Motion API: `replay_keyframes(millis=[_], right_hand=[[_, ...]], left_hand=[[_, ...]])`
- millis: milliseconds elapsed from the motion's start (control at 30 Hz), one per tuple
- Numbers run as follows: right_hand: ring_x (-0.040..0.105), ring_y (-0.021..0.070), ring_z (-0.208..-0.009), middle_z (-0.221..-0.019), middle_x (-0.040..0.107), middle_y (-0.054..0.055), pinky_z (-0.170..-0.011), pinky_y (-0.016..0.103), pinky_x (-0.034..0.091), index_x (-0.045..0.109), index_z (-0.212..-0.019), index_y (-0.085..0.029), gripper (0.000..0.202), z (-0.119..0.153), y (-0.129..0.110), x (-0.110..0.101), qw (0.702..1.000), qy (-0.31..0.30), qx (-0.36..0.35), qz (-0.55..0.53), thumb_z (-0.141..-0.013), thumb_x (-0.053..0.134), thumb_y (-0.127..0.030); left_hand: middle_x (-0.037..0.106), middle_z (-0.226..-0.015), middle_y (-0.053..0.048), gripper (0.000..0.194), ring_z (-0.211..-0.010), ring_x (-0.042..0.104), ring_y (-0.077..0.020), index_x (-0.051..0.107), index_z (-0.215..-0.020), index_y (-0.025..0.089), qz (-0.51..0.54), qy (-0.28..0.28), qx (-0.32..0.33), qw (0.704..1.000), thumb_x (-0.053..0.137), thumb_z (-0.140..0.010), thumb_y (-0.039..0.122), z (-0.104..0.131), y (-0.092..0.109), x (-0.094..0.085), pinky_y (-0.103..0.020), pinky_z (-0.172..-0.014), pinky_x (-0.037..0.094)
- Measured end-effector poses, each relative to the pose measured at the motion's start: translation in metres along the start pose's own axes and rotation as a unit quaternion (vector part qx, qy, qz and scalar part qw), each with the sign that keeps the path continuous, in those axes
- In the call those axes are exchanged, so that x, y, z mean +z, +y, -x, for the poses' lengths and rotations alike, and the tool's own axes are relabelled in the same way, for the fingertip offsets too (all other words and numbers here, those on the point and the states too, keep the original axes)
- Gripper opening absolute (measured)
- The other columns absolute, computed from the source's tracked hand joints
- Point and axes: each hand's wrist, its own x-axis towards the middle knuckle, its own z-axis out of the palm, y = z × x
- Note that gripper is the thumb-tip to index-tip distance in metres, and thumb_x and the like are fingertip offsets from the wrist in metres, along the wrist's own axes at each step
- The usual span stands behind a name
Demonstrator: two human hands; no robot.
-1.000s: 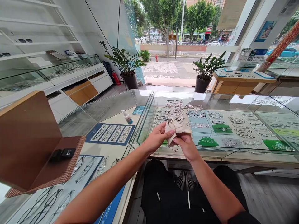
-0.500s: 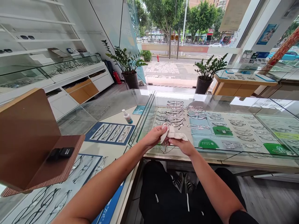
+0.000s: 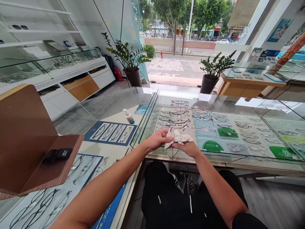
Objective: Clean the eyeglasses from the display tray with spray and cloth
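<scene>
My left hand (image 3: 157, 140) pinches a pale cleaning cloth (image 3: 178, 137) between thumb and fingers, just above the near edge of the glass display case. Close beside it, my right hand (image 3: 188, 149) is closed on a pair of thin-framed eyeglasses (image 3: 172, 155), with part of the cloth draped over its fingers. The temples of the eyeglasses hang below the hands. Cloth and fingers cover the lenses, so which part each fingertip presses is hidden.
Rows of spectacle frames (image 3: 178, 114) lie inside the glass display case (image 3: 152, 109). On the left counter are a spray bottle (image 3: 129, 116), a blue frame tray (image 3: 111, 133) and a brown stand (image 3: 26, 133) holding a black device (image 3: 58, 155). Potted plants (image 3: 133, 78) flank the doorway.
The view has shifted slightly. My hands stay together at the cloth and eyeglasses, with the cloth bunched a little differently and the hanging temples at a slightly different angle.
</scene>
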Motion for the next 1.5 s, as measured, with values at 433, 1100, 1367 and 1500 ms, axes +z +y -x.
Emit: replay_keyframes(millis=[433, 1100, 1367, 1500], right_hand=[[0.078, 0.0354, -0.114, -0.105, 0.085, 0.007, -0.111, 0.052, 0.058, 0.084, -0.105, -0.025, 0.049, 0.001, -0.012, 0.007, 1.0, -0.015, 0.006, -0.02, -0.076, 0.088, -0.064], [0.075, 0.0337, -0.124, -0.108, 0.085, 0.007, -0.117, 0.052, 0.055, 0.083, -0.117, -0.025, 0.049, 0.002, -0.004, 0.005, 1.0, -0.019, 0.008, -0.022, -0.079, 0.089, -0.055], [0.078, 0.0312, -0.114, -0.114, 0.085, 0.007, -0.11, 0.047, 0.059, 0.084, -0.107, -0.025, 0.042, 0.002, -0.001, 0.004, 0.999, -0.031, -0.003, -0.017, -0.082, 0.084, -0.059], [0.077, 0.0322, -0.117, -0.111, 0.085, 0.007, -0.112, 0.049, 0.058, 0.083, -0.111, -0.024, 0.044, 0.003, -0.004, 0.006, 1.0, -0.023, -0.005, -0.009, -0.081, 0.086, -0.057]], left_hand=[[0.074, -0.081, -0.006, 0.05, -0.072, 0.065, -0.0128, 0.077, -0.092, 0.012, 0.001, 0.019, 0.005, 1.0, 0.089, -0.082, 0.059, -0.003, -0.005, -0.001, -0.022, -0.071, 0.05], [0.073, -0.083, -0.004, 0.045, -0.082, 0.067, -0.0149, 0.077, -0.099, 0.014, -0.018, 0.0, -0.001, 1.0, 0.089, -0.083, 0.055, -0.001, -0.006, -0.006, -0.025, -0.085, 0.052], [0.071, -0.08, -0.003, 0.046, -0.064, 0.062, -0.0121, 0.071, -0.1, 0.013, -0.003, -0.033, -0.027, 0.999, 0.095, -0.079, 0.046, 0.002, -0.001, -0.004, -0.023, -0.062, 0.048], [0.072, -0.08, -0.004, 0.045, -0.074, 0.067, -0.0144, 0.072, -0.096, 0.013, -0.008, -0.023, -0.025, 0.999, 0.094, -0.079, 0.048, 0.001, -0.002, -0.005, -0.026, -0.074, 0.052]])
